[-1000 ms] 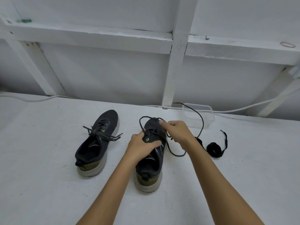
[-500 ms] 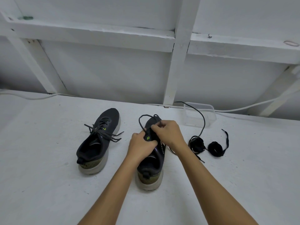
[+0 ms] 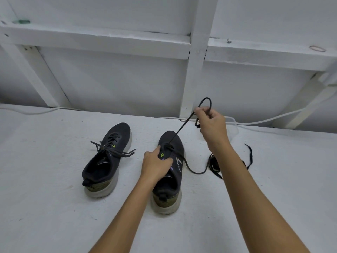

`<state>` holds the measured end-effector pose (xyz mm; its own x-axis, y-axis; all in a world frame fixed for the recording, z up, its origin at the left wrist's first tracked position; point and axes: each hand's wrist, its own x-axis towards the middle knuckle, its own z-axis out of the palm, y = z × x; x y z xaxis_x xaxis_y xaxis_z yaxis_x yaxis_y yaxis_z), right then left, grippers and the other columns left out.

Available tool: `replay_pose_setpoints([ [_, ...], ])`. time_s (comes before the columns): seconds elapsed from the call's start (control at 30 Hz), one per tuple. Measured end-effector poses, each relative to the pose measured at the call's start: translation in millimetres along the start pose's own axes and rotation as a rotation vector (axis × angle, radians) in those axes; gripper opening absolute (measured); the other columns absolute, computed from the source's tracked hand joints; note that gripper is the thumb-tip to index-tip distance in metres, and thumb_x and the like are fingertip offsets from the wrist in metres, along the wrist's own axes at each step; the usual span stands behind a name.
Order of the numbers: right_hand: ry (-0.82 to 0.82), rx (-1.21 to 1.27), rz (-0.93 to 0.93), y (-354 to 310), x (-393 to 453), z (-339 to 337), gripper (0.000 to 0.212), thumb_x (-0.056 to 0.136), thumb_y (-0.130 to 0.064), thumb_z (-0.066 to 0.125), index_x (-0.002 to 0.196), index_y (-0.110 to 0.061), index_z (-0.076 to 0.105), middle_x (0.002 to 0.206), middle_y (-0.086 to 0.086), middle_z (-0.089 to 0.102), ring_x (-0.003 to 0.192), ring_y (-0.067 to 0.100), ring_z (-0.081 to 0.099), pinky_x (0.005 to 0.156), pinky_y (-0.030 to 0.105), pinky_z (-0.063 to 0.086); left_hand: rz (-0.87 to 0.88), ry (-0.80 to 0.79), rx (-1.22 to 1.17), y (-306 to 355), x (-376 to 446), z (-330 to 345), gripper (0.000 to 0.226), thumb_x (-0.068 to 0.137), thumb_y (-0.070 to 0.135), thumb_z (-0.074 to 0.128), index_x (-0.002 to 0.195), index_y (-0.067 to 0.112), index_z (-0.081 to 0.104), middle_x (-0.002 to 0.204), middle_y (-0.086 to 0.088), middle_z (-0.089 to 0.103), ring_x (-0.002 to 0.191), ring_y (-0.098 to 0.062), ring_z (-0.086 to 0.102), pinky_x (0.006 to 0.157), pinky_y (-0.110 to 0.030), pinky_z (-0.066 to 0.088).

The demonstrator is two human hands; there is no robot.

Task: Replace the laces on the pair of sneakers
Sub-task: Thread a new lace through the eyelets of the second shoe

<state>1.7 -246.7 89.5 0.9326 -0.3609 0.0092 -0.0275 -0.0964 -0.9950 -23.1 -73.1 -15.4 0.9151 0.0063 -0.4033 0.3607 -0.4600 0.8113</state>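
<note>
Right hand [image 3: 212, 125] raised mid-frame, fingers pinching taut black lace [image 3: 179, 131]; left hand [image 3: 155, 164] gripping right sneaker [image 3: 169, 172] tongue.

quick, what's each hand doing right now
Left hand: grips the right sneaker at its tongue.
Right hand: pinches the lace, pulled taut.
</note>
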Motion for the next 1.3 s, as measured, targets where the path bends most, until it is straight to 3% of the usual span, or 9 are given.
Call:
replay_pose_setpoints([
  [0.23, -0.265, -0.348, 0.163, 23.5, -14.9, 8.0, 0.046, 0.090, -0.053, 0.068, 0.079, -0.008, 0.070, 0.059, -0.010, 0.055, 0.047, 0.000, 0.046, 0.049, 0.015, 0.037, 0.107, -0.039, 0.036, -8.3, -6.1, 1.0, 0.075, 0.062, 0.081, 0.065, 0.128, 0.046, 0.055, 0.120, 0.005, 0.063, 0.110, -0.018, 0.062, 0.095, -0.042, 0.055],
  [0.37, -0.399, -0.553, 0.162, 52.5, -25.3, 11.2, 0.032, 0.083, -0.047, 0.079, 0.087, -0.015, 0.077, 0.076, -0.010, 0.070, 0.067, 0.001, 0.061, 0.061, 0.018, 0.043, 0.145, -0.067, 0.091, -14.6, -10.3, -0.1, 0.114, 0.043, 0.095, 0.068, 0.140, 0.039, 0.046, 0.130, 0.008, 0.058, 0.121, -0.016, 0.057, 0.101, -0.041, 0.051],
  [0.5, -0.416, -0.615, -0.022, 64.7, -24.1, 13.3, 0.008, 0.087, -0.026, 0.077, 0.095, -0.024, 0.077, 0.076, -0.005, 0.069, 0.068, 0.006, 0.058, 0.069, 0.025, 0.046, 0.141, -0.036, 0.157, -7.0, -12.6, -0.4, 0.091, 0.056, 0.074, 0.071, 0.135, 0.036, 0.048, 0.127, 0.005, 0.050, 0.119, -0.020, 0.053, 0.099, -0.041, 0.051],
  [0.57, -0.457, -0.644, -0.067, 67.8, -23.2, 13.1, 0.018, 0.090, -0.018, 0.069, 0.100, -0.030, 0.079, 0.074, -0.009, 0.069, 0.071, 0.007, 0.059, 0.073, 0.028, 0.051, 0.144, -0.027, 0.171, -5.2, -14.5, -0.2, 0.076, 0.061, 0.067, 0.068, 0.128, 0.037, 0.050, 0.124, 0.005, 0.049, 0.118, -0.021, 0.052, 0.099, -0.041, 0.050],
  [0.77, -0.445, -0.873, -0.185, 67.3, -23.6, 19.7, 0.026, 0.093, -0.032, 0.067, 0.117, -0.040, 0.074, 0.104, -0.012, 0.075, 0.097, 0.013, 0.064, 0.081, 0.029, 0.051, 0.104, -0.017, 0.194, -3.5, -16.1, -1.3, 0.086, 0.060, 0.064, 0.066, 0.137, 0.031, 0.048, 0.129, 0.003, 0.047, 0.120, -0.022, 0.051, 0.101, -0.041, 0.048],
  [0.9, -0.413, -0.935, -0.226, 70.0, -25.6, 20.9, 0.019, 0.093, -0.036, 0.067, 0.110, -0.037, 0.075, 0.098, -0.010, 0.074, 0.093, 0.016, 0.063, 0.071, 0.027, 0.042, 0.083, -0.005, 0.183, -1.1, -18.6, -1.1, 0.057, 0.070, 0.052, 0.072, 0.119, 0.028, 0.057, 0.124, 0.004, 0.047, 0.115, -0.019, 0.052, 0.098, -0.039, 0.050],
  [1.03, -0.494, -1.026, -0.210, 71.2, -26.7, 26.1, 0.017, 0.100, -0.031, 0.053, 0.105, -0.018, 0.062, 0.094, 0.002, 0.068, 0.087, 0.026, 0.060, 0.066, 0.031, 0.040, 0.059, -0.025, 0.192, 2.1, -21.3, -3.0, 0.089, 0.060, 0.061, 0.065, 0.140, 0.028, 0.048, 0.133, 0.000, 0.045, 0.122, -0.022, 0.051, 0.103, -0.039, 0.048],
  [1.2, -0.592, -0.638, 0.009, 51.9, -24.2, 17.5, 0.025, 0.102, -0.030, 0.049, 0.085, -0.013, 0.056, 0.073, -0.005, 0.055, 0.066, 0.012, 0.049, 0.064, 0.027, 0.041, 0.079, -0.002, 0.219, 1.6, -20.2, -3.4, 0.068, 0.074, 0.047, 0.070, 0.136, 0.025, 0.052, 0.121, -0.004, 0.047, 0.117, -0.025, 0.053, 0.098, -0.034, 0.047],
  [1.3, -0.530, -0.580, 0.034, 37.5, -17.5, 4.7, 0.018, 0.102, -0.024, 0.050, 0.098, -0.012, 0.064, 0.072, -0.007, 0.059, 0.062, 0.006, 0.052, 0.060, 0.019, 0.042, 0.100, 0.008, 0.219, 2.8, -22.8, -2.7, 0.058, 0.080, 0.041, 0.069, 0.133, 0.024, 0.053, 0.116, -0.003, 0.046, 0.108, -0.021, 0.051, 0.092, -0.030, 0.044],
])
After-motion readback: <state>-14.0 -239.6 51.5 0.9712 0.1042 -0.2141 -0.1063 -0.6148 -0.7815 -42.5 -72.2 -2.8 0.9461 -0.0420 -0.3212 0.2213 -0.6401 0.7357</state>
